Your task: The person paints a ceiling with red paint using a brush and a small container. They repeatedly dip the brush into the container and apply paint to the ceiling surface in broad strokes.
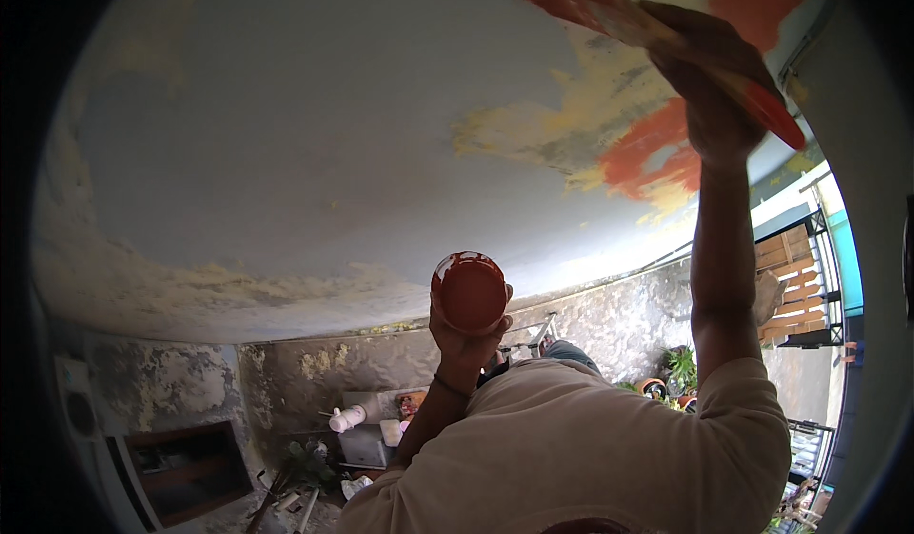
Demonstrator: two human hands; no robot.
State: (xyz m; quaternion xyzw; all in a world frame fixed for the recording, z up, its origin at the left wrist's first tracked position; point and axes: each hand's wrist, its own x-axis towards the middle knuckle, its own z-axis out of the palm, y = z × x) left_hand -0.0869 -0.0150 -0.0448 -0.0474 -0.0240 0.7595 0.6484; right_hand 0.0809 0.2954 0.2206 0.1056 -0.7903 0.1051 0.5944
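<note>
Cup [469, 296] of reddish paint sits at mid-view, wrapped by the fingers of the left hand [465, 346]; keeping it level would best avoid spills. Well apart from it, raised at upper right, the right hand [709, 82] grips a long tool [614, 18], smeared orange at its far end; whether that end touches the surface above, I cannot tell. A light load, drawn at a low angle with even pressure, should leave fewer ridges and drips. Beyond spreads the pale ceiling [314, 144], where orange patches [640, 153] overlap yellow ones [514, 132]; their ragged edges probably want feathering outward. Farthest stand a mottled wall [628, 315] and potted plants [679, 367].
</note>
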